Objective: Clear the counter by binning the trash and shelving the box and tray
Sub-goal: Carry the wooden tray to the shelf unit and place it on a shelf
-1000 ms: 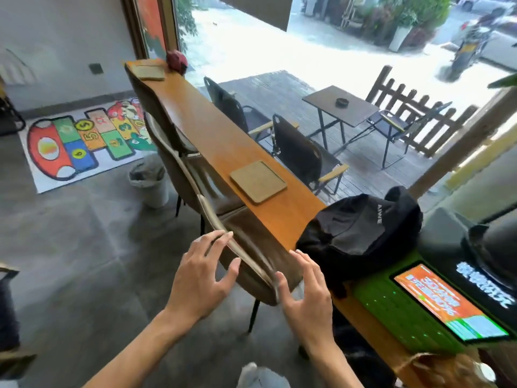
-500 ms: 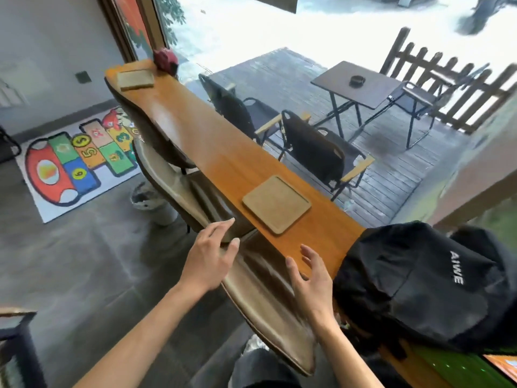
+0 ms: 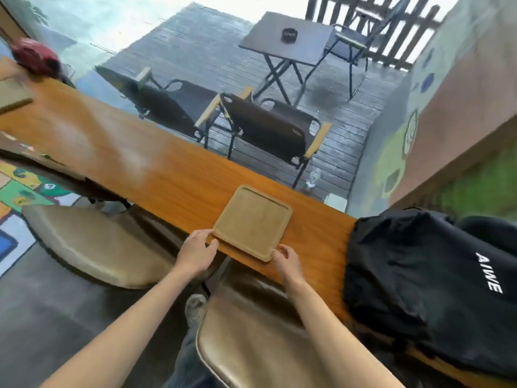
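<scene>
A square light-wood tray lies flat on the long orange-brown wooden counter, near its front edge. My left hand grips the tray's near left corner, thumb on top. My right hand holds the near right corner the same way. Nothing lies on the tray. A second similar tray rests at the far left end of the counter, next to a blurred red object. No box or trash shows in view.
A black backpack sits on the counter just right of the tray. Two brown padded chairs stand against the counter's near side. Behind the glass are dark chairs and a small table.
I have stepped closer to the counter. Both hands moved forward from above the chair back to the tray and closed on its two near corners.
</scene>
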